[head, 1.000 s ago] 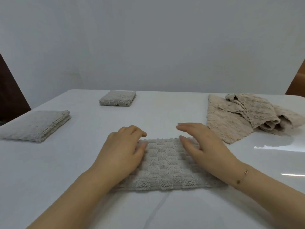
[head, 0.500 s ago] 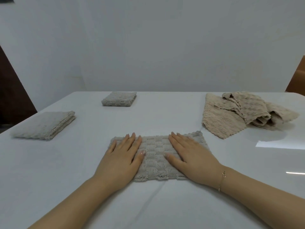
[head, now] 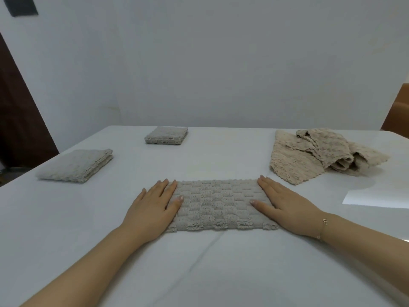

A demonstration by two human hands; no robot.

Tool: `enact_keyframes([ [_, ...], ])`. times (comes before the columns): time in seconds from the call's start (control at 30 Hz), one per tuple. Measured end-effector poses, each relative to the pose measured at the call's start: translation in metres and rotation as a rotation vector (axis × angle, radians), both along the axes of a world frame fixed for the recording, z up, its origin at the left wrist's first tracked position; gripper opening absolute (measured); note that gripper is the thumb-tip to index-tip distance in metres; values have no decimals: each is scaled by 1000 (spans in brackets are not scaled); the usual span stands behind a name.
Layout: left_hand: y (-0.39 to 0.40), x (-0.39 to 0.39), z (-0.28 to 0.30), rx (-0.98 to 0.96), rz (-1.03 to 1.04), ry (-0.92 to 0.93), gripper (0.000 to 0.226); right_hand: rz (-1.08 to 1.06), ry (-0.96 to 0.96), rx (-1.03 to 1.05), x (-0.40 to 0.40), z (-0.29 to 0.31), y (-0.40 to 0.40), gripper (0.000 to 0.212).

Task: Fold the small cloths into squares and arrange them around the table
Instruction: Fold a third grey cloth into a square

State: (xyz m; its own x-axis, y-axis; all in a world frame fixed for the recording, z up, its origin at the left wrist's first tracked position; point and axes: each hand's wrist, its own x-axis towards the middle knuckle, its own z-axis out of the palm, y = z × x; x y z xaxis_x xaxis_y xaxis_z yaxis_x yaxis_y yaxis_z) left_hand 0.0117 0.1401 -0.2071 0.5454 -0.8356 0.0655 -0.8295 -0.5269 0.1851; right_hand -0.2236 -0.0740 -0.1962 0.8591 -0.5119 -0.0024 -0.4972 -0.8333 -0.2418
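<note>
A grey waffle-textured cloth (head: 218, 203), folded into a wide rectangle, lies flat on the white table (head: 221, 273) in front of me. My left hand (head: 155, 207) presses flat on its left end, fingers straight. My right hand (head: 285, 207) presses flat on its right end, fingers straight too. Two folded grey cloths lie further off: one (head: 76, 165) at the left edge, one (head: 166, 135) at the far side. A heap of unfolded beige cloths (head: 321, 155) sits at the far right.
A white wall stands behind the table. A dark door or panel (head: 20, 111) is at the left, and a brown chair back (head: 398, 111) shows past the table's far right corner. A bright reflection (head: 376, 197) lies on the table at right.
Both hands have slid apart from the middle of the grey cloth to its left and right ends, smoothing it flat. The cloth now shows as a wider rectangle.
</note>
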Motion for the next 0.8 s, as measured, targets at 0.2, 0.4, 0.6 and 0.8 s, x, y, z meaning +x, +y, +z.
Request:
enact_keyframes([
  [0.2,2,-2,7,42,30,-15,63,-3,-62,17,-7,1,-2,75],
  [0.4,-13,-49,27,-336,-96,-196,71,-17,-413,332,-15,4,-2,61],
  [0.6,-61,-107,28,-405,-580,-143,33,84,-529,354,-24,8,-12,39],
  [0.8,-97,-125,14,-429,-729,-188,28,20,-484,310,-39,-1,-48,31],
])
